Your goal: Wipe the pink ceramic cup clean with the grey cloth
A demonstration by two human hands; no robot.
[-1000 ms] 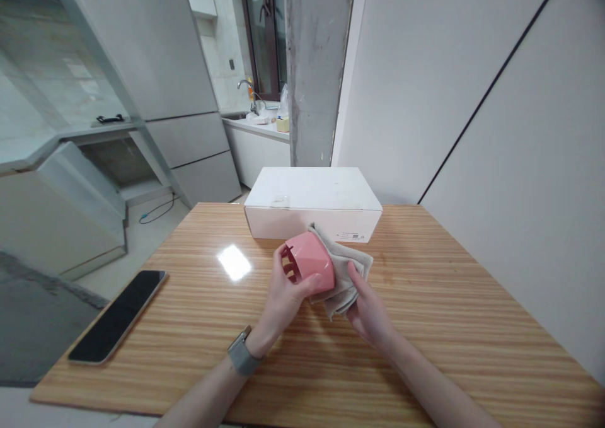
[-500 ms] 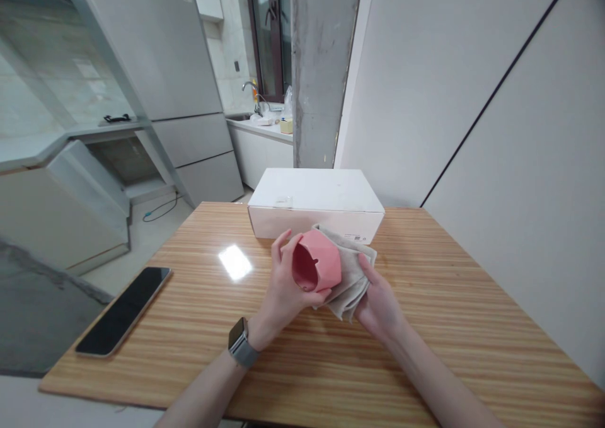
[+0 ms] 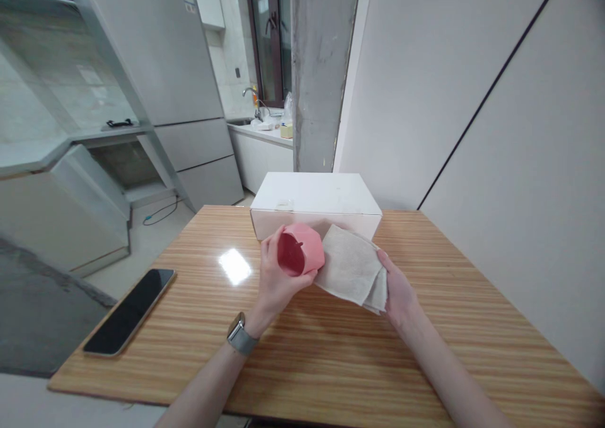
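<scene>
My left hand (image 3: 274, 280) is wrapped round a small pink faceted cup (image 3: 301, 258), tipped on its side so its open mouth faces me, just above the wooden table (image 3: 425, 346). My right hand (image 3: 399, 289) grips a folded beige cloth (image 3: 352, 266), held flat to the right of the cup and touching its side. A grey watch sits on my left wrist. A closed white box (image 3: 316, 202) lies on the table right behind both hands.
A black phone (image 3: 128, 310) lies face up near the table's left front corner. A white wall runs along the table's right side. Beyond the table stand a concrete pillar, a tall grey fridge and a counter with a sink.
The cup has turned so its mouth now faces me. My right hand has drawn the cloth away to the right of the cup, where it was wrapped against the cup's back.
</scene>
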